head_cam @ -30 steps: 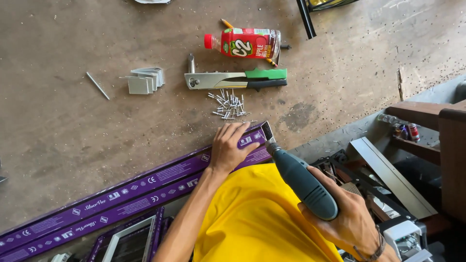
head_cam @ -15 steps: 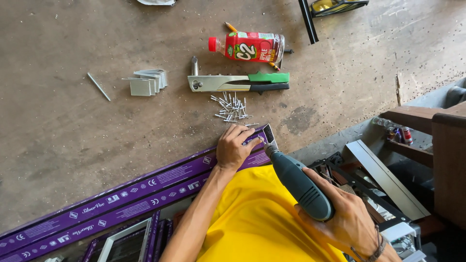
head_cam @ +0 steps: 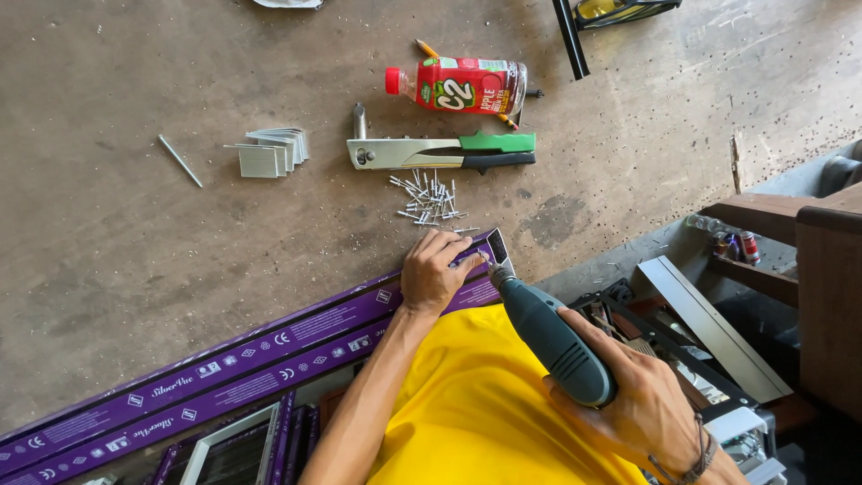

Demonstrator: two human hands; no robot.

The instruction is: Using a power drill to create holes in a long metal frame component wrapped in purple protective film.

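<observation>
Purple-wrapped aluminium frame profile [head_cam: 269, 355], lying across the concrete floor [head_cam: 135, 233]; left hand [head_cam: 435, 269] pressed flat near its open end. Right hand [head_cam: 642, 404] clamps a teal power drill [head_cam: 549, 341], bit at that end. Loose rivets [head_cam: 429, 199] beyond.

Long framing profile [head_cam: 269, 355] lay across the floor [head_cam: 135, 233], nearest the person. Left hand [head_cam: 435, 269] rested on its right end; drill [head_cam: 548, 337], held in right hand [head_cam: 642, 404], met that end. Loose rivets [head_cam: 429, 199] lay just beyond, rivet tool [head_cam: 440, 151] behind them, bottle [head_cam: 458, 85] farther back. Small brackets [head_cam: 269, 153] lay left of the tool.
</observation>
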